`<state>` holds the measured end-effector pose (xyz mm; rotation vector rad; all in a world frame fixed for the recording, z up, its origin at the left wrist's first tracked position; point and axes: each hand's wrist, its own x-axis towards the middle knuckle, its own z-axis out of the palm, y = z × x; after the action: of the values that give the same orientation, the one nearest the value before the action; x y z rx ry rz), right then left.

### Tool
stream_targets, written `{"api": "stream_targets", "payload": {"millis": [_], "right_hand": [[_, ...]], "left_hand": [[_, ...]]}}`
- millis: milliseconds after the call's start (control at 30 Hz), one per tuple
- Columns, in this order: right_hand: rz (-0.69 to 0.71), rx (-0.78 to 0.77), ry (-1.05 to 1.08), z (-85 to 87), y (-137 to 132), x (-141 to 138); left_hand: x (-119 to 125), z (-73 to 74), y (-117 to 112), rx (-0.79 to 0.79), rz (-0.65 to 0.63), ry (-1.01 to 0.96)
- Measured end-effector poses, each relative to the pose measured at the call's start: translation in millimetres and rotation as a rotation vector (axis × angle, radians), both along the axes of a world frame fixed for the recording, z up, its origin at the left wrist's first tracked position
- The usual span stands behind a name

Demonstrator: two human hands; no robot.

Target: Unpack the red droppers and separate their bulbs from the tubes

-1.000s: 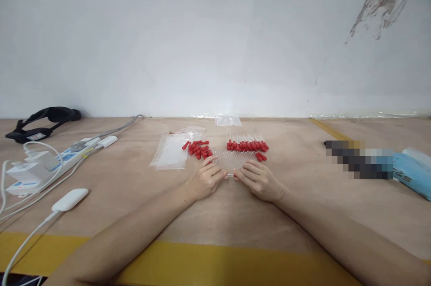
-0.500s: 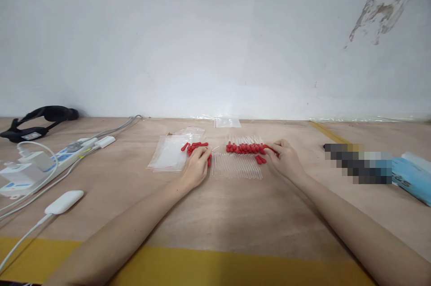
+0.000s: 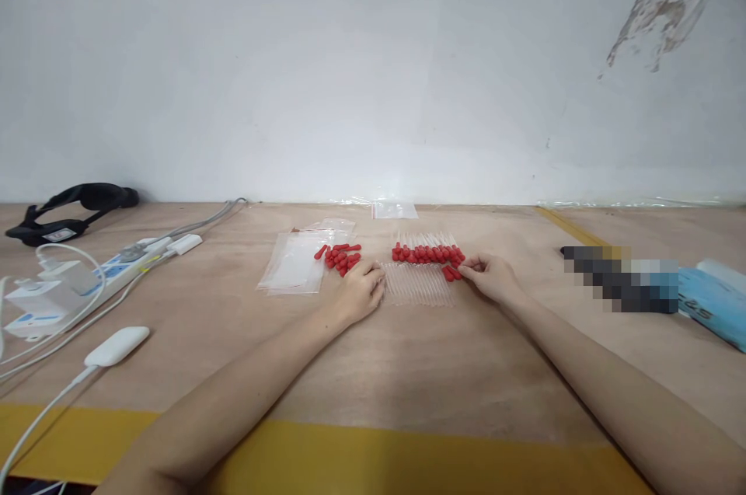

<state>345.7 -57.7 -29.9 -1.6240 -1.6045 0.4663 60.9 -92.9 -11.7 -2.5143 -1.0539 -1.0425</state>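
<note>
Your left hand (image 3: 362,290) curls beside the clear tubes (image 3: 418,285), grip unclear; your right hand (image 3: 489,276) pinches a loose red bulb (image 3: 451,273).

**What lay on my table**

The plywood table (image 3: 408,371) carried clear tubes (image 3: 418,285) at my twelve o'clock, with red-capped droppers (image 3: 428,252) just behind them. Loose red caps (image 3: 343,256) and plastic bags (image 3: 293,270) lay toward eleven, a power strip (image 3: 116,271) at nine and a blue packet (image 3: 708,305) at three.
</note>
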Motion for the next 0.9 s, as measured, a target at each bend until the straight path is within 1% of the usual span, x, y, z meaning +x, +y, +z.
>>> {"api": "stream_targets", "payload": {"millis": [100, 167, 333, 433, 533, 633, 700, 767, 833, 900], "right_hand": [[0.029, -0.013, 0.017, -5.7, 2.5, 1.3], [0.025, -0.022, 0.004, -5.7, 2.2, 2.4], [-0.022, -0.031, -0.082, -2.3, 0.6, 2.6], [-0.038, -0.021, -0.084, -1.0, -0.6, 0.2], [-0.078, 0.011, -0.072, 4.7, -3.2, -2.4], [-0.128, 0.149, -0.100, 19.5, -6.2, -7.4], [-0.071, 0.282, -0.181, 32.3, -6.9, -14.7], [0.053, 0.356, -0.322, 43.2, -6.1, -26.1], [0.142, 0.351, -0.477, 49.4, -3.9, -40.1], [0.149, 0.312, -0.591, 50.5, -0.6, -54.1]], "left_hand": [[0.0, -6.3, -0.4, -0.054, -0.031, -0.003], [-1.5, -6.4, -3.4, -0.088, -0.033, 0.016], [-12.8, 5.2, -12.2, -0.119, -0.070, 0.137], [-20.5, 8.9, -10.6, -0.137, -0.102, 0.232], [-25.2, 6.3, -4.7, -0.168, -0.124, 0.276], [-27.3, 2.6, -0.4, -0.182, -0.132, 0.273], [-27.9, 1.9, -0.2, -0.181, -0.131, 0.257], [-28.0, 2.3, -1.6, -0.176, -0.129, 0.230], [-27.7, 2.6, -3.4, -0.170, -0.127, 0.196], [-27.4, 2.5, -4.6, -0.171, -0.129, 0.170]]}}
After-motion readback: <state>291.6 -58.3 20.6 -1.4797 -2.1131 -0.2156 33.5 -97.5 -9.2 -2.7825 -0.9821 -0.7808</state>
